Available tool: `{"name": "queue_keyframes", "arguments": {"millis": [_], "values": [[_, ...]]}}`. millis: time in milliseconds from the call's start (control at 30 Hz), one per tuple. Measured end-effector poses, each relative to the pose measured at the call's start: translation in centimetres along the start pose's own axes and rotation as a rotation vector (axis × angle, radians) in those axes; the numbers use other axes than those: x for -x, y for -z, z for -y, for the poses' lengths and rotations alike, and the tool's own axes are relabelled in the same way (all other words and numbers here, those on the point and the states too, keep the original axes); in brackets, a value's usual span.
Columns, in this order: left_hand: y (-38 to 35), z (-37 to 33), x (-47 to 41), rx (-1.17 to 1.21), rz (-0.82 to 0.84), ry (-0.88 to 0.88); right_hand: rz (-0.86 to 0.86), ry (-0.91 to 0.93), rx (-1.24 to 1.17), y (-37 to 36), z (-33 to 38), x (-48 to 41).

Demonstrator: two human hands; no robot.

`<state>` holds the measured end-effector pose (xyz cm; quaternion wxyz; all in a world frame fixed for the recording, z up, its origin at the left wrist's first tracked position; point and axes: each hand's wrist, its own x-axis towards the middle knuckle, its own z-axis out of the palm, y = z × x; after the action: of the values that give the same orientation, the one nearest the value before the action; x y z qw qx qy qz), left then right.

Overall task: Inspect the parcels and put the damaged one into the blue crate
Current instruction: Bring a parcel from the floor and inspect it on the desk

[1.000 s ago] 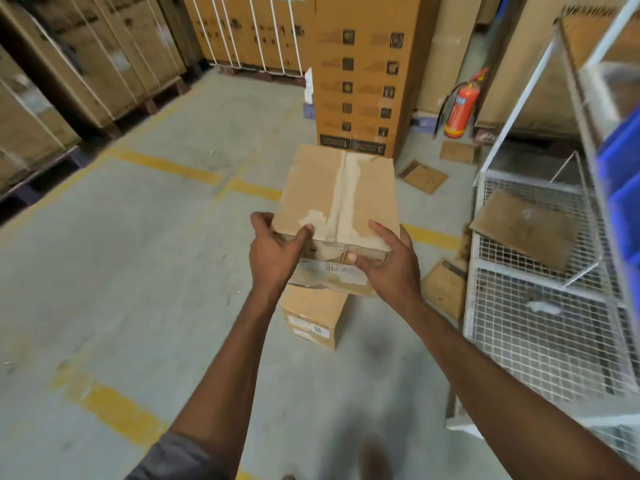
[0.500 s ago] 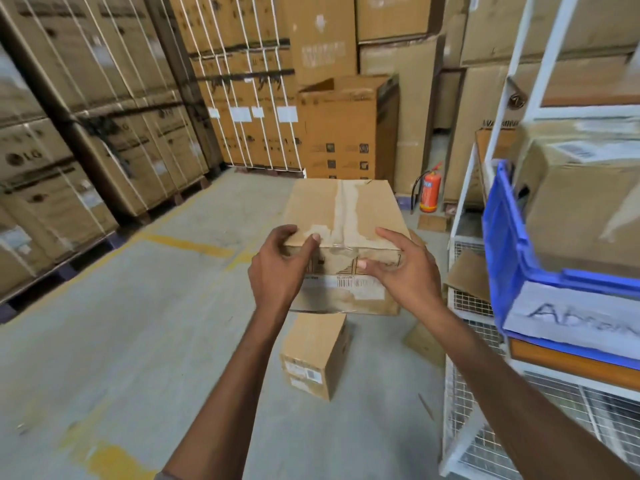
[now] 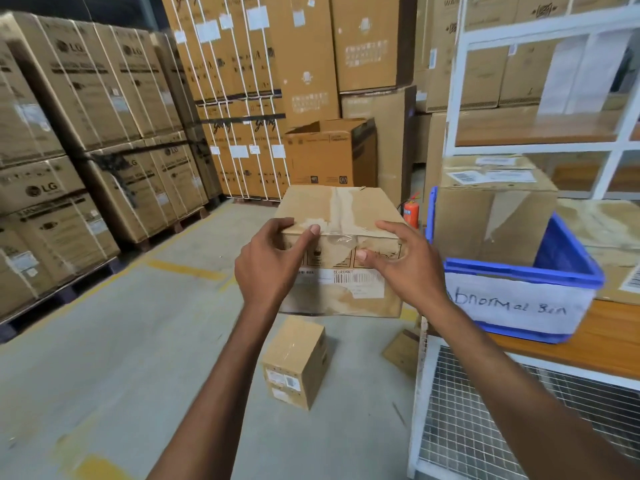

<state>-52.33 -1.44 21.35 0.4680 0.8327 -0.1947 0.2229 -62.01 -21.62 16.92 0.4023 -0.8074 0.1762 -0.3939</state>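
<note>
Gripping a taped cardboard parcel (image 3: 341, 213) at its near top edge, the left hand (image 3: 268, 268) and the right hand (image 3: 403, 268) hold it in the air, with fingers curled over the top and thumbs on the labelled front. Just to the right of it, the blue crate (image 3: 519, 270) stands on a wooden shelf (image 3: 609, 344), with a bigger box (image 3: 491, 216) inside. A small parcel (image 3: 294, 362) stands on the floor below.
</note>
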Motion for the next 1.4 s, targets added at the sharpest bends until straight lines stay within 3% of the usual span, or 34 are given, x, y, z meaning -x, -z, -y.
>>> {"name": "queue_keyframes", "arguments": {"millis": [300, 567, 800, 967, 1400], "values": [[-1.3, -10.1, 10.0, -0.089, -0.020, -0.092, 0.086, -0.002, 0.005, 14.7, -2.1, 3.4], [1.0, -18.2, 14.5, -0.199, -0.077, -0.180, 0.093, -0.053, -0.053, 22.2, -1.4, 6.2], [3.0, -22.5, 15.3, -0.185, 0.010, -0.349, 0.040, -0.083, -0.032, 29.0, 0.9, 7.7], [2.2, -24.3, 16.4, -0.104, 0.122, -0.366, -0.015, -0.127, 0.049, 33.0, 0.9, 9.7], [-7.2, -33.0, 21.6, 0.077, 0.386, -0.414, -0.123, -0.193, 0.290, 47.9, -2.7, 12.5]]}}
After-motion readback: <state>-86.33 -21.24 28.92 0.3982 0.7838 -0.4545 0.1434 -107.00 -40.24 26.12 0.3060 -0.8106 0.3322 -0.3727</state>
